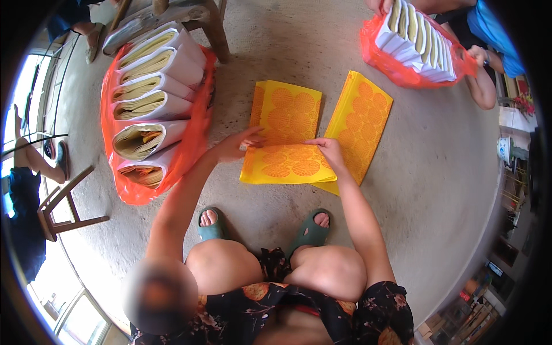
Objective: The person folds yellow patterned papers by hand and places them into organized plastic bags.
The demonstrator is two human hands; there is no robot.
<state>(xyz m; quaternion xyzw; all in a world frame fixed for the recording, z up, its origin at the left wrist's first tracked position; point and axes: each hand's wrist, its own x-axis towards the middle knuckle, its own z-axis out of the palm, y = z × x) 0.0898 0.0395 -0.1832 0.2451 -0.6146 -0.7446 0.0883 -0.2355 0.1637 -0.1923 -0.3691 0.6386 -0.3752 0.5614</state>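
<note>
In front of my feet, a yellow sheet of paper [287, 167] printed with orange round patterns is held a little above the floor. My right hand [331, 153] pinches its far edge, thumb and fingers pressed together. My left hand [234, 146] reaches to the far left corner of that sheet with fingers apart; whether they touch it is unclear. Just beyond lies a folded yellow stack [290, 106] with the same print. A longer yellow stack [363, 123] rests slanted to the right, its near end partly under the held paper.
At left stands a red plastic bag [109, 135] packed with several white-wrapped rolls of yellowish paper [141, 106]. Another person's hands [477, 54] hold a similar red bag [374, 57] at far right. Wooden stools [49, 221] and other people's legs [34, 155] are along the left.
</note>
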